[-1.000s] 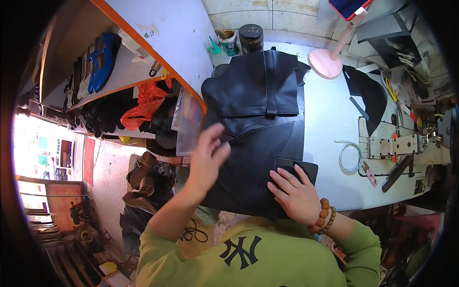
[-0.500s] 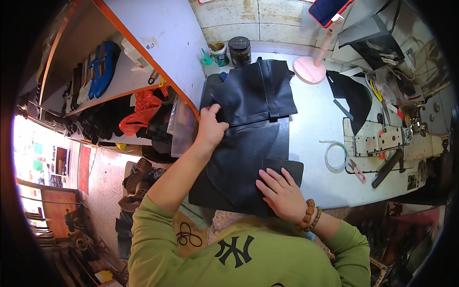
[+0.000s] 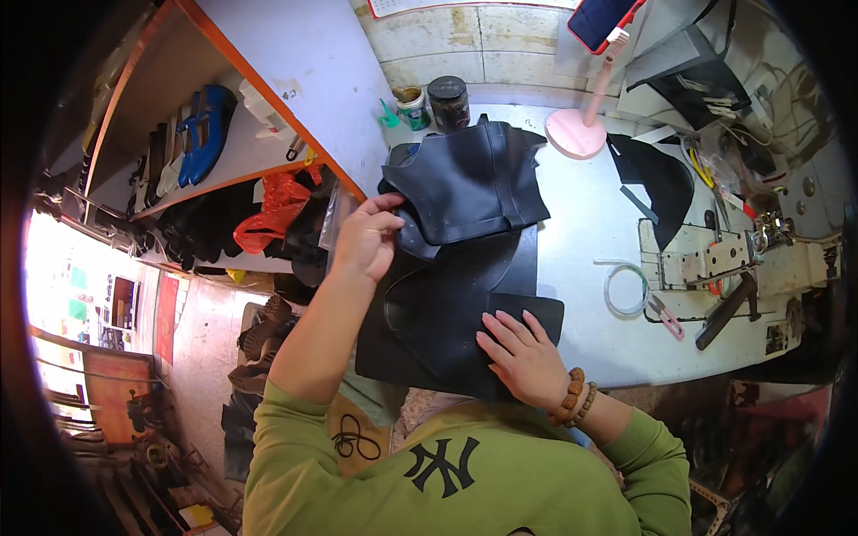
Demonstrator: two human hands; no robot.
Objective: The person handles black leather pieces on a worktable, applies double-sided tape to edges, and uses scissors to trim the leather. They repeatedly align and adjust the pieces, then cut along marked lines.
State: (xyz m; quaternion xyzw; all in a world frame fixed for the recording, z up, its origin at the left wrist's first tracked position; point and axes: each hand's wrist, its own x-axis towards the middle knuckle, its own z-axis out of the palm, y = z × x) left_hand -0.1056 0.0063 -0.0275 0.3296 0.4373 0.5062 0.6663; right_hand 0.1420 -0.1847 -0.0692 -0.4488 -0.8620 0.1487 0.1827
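A stitched black leather piece [image 3: 469, 183] with a strap-like band lies toward the back of the white worktable. My left hand [image 3: 366, 237] pinches its left edge between thumb and fingers, and that edge is raised and curled. Beneath and nearer to me spreads a larger flat black leather sheet [image 3: 447, 308], which has a curved line across it. My right hand [image 3: 525, 357] rests flat, fingers spread, on a small black rectangular flap [image 3: 536, 317] at the sheet's right side. Nothing is gripped in that hand.
On the white worktable [image 3: 581, 241] stand a dark jar [image 3: 449, 103], a small tub [image 3: 412, 109] and a pink phone stand [image 3: 576, 134]. A sewing machine [image 3: 724, 259], coiled tubing [image 3: 626, 290], snips [image 3: 666, 317] and a hammer [image 3: 726, 313] lie right. An orange-edged shelf [image 3: 268, 98] borders the left.
My left hand has closed on the stitched leather piece's left edge and lifted it, moving slightly left. The piece now bulges and folds. My right hand stays in place.
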